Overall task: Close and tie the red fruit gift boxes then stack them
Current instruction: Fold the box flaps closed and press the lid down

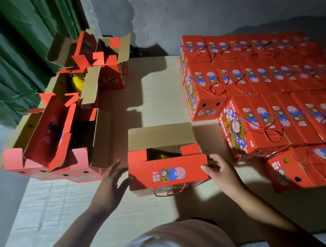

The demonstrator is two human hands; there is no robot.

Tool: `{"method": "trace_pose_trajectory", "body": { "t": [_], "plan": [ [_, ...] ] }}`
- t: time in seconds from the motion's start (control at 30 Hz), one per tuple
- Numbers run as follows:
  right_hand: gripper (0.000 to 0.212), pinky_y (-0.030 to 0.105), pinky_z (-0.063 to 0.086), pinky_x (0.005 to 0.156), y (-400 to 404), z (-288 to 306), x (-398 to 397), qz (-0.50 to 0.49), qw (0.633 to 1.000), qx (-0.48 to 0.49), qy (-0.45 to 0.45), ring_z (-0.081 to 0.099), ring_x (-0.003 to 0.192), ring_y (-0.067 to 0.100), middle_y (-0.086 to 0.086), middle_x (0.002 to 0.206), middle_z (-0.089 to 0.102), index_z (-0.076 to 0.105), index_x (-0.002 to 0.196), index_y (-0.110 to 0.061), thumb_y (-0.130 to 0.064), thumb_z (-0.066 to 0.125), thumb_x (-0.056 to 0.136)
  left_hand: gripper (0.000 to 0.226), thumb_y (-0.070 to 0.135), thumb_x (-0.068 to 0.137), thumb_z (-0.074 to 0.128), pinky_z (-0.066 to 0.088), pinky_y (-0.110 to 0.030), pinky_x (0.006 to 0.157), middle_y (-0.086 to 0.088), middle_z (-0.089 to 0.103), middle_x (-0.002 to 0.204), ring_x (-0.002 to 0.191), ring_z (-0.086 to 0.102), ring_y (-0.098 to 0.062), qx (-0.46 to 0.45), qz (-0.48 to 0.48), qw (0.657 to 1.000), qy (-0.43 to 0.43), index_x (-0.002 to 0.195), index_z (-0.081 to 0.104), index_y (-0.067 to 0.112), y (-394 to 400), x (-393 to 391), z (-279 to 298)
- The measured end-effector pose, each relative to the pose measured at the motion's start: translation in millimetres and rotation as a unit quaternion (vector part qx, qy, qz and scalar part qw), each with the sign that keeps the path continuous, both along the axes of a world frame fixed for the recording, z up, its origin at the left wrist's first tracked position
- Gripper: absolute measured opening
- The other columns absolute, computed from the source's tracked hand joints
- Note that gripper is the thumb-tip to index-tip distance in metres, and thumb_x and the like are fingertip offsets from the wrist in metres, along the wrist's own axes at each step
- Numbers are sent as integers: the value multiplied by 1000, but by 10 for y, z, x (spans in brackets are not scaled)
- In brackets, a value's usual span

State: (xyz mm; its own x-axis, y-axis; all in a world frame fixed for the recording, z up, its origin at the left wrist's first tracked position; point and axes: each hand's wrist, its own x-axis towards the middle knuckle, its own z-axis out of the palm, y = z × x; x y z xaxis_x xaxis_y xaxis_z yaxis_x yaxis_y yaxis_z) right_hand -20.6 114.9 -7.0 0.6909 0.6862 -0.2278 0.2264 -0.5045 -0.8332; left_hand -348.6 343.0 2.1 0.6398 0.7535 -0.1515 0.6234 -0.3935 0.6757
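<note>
The half-closed gift box (167, 165) sits on the cardboard-covered surface (156, 89) directly before the person; its near flap is folded down, its far flap (159, 136) stands upright, and yellow fruit (161, 156) shows through the gap. The left hand (112, 181) lies with fingers extended and spread against the box's left end, grasping nothing; the right hand (221, 167) likewise has fingers spread, its fingertips touching the right end of the folded flap; the two hands flank the box, probably to steady and square it so the remaining flap can come down. The red cord handle (170, 191) hangs loose at the near face, not yet tied. Open, unfinished boxes (64, 141) wait at left; the closed, tied stack (260, 75) is kept at right, within reach for placing.
</note>
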Motion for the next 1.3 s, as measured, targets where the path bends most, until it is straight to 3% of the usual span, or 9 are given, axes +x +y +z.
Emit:
{"method": "trace_pose_trajectory", "body": {
  "t": [0.1, 0.2, 0.37, 0.47, 0.57, 0.7, 1.03, 1.17, 1.3],
  "plan": [
    [58, 29, 47, 90, 112, -11, -15, 1, 999, -11, -45, 61, 110, 10, -18, 127, 59, 53, 135, -33, -24, 83, 86, 61, 30, 96, 72, 49, -51, 110, -2, 40, 162, 145, 44, -27, 38, 4, 999, -9, 152, 49, 25, -10, 89, -30],
    [59, 25, 47, 92, 169, -13, 4, 51, 991, -29, -121, 59, 114, 8, -14, 131, 52, 53, 137, -37, -22, 80, 87, 71, 17, 94, 74, 40, -40, 116, 1, 38, 161, 146, 39, -25, 91, -41, 995, 12, 156, 41, 29, -35, 184, -10],
    [30, 26, 42, 107, 207, 10, 44, 130, 961, -67, -236, 50, 130, 15, -8, 140, 50, 74, 121, -22, -25, 77, 92, 72, 52, 94, 67, 50, -39, 102, 6, 41, 151, 130, 45, -23, 180, -174, 965, 79, 156, 36, 37, -101, 328, 75],
    [47, 36, 44, 111, 194, 30, 18, 184, 937, -78, -287, 45, 133, 18, -7, 147, 51, 71, 128, -17, -39, 81, 88, 95, 65, 84, 72, 46, -40, 107, 8, 34, 155, 138, 37, -20, 163, -191, 957, 148, 161, 31, 30, -74, 349, 71],
    [76, 36, 43, 111, 179, 37, -26, 234, 908, -83, -337, 40, 138, 16, -8, 148, 52, 65, 135, -16, -61, 81, 76, 102, 57, 77, 81, 48, -41, 105, 7, 37, 155, 138, 37, -20, 151, -185, 958, 157, 161, 31, 30, -75, 388, 69],
    [96, 36, 42, 116, 183, 14, -54, 262, 902, -89, -331, 37, 144, 13, -10, 149, 52, 57, 145, -20, -72, 79, 67, 101, 50, 73, 86, 53, -41, 98, 8, 49, 146, 132, 44, -20, 156, -184, 957, 163, 158, 33, 36, -77, 428, 78],
    [83, 30, 46, 103, 149, 11, -109, 248, 918, -68, -302, 43, 133, 7, -19, 135, 50, 47, 137, -39, -68, 80, 67, 95, 47, 67, 88, 54, -41, 88, 8, 62, 127, 117, 54, -23, 181, -189, 952, 161, 150, 42, 34, -95, 414, 81],
    [79, 31, 46, 107, 142, 11, -98, 251, 917, -56, -304, 45, 133, 7, -18, 134, 52, 51, 136, -35, -67, 78, 70, 88, 46, 74, 83, 54, -42, 90, 8, 63, 135, 123, 56, -24, 191, -189, 953, 139, 152, 45, 31, -121, 376, 74],
    [79, 38, 43, 113, 123, 19, -119, 255, 906, -56, -332, 43, 139, 11, -12, 141, 56, 55, 139, -29, -67, 77, 74, 87, 53, 93, 65, 39, -36, 115, 8, 36, 166, 152, 31, -16, 175, -182, 956, 148, 166, 24, 27, -190, 296, -53]
  ]
}}
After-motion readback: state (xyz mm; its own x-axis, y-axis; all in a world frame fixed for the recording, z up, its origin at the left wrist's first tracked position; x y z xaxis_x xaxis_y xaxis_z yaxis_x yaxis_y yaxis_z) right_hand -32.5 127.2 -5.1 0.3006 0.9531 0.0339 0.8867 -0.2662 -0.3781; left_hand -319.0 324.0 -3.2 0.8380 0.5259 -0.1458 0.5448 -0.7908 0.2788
